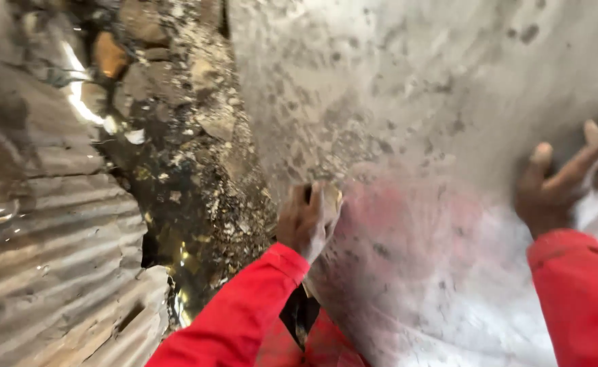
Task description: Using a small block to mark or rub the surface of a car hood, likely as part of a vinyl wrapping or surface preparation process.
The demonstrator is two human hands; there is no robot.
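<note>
Head view: the left hand (307,219), fist closed around a small tan block (331,197), presses it against the grey plastered wall (414,81), which lies directly ahead. To its right, the right hand (562,180) rests flat, fingers spread, empty.

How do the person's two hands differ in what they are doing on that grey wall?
The left hand is closed into a fist around a small tan block pressed to the grey wall; the right hand lies open with fingers spread flat and holds nothing. The left hand sits near the wall's edge beside the wet rubble; the right hand is further across the wall. Both wear red sleeves and touch the wall.
</note>
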